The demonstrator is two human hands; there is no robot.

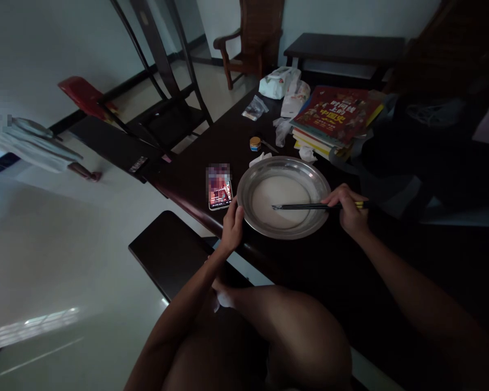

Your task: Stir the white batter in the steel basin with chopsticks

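A wide metal basin (324, 179) stands on the dark table in front of me, with whitish contents (283, 195) spread over its bottom. My left hand (231, 228) is closed on the basin's left rim, thumb on the near side. In my right hand (350, 209) is a pair of black chopsticks (305, 206) with yellow ends, gripped at the basin's right edge. Their tips reach into the whitish stuff near the middle. Whether it is liquid or powder I cannot tell. A lit phone (220, 187) lies just left of the basin.
Behind the basin are a small gold-lidded jar (255, 143), crumpled tissue (307, 154), plastic bags (295, 98) and a stack of books (336, 114). Dark fabric or a bag lies at right. A bench (171, 250) is at lower left. A person (36, 141) is at far left.
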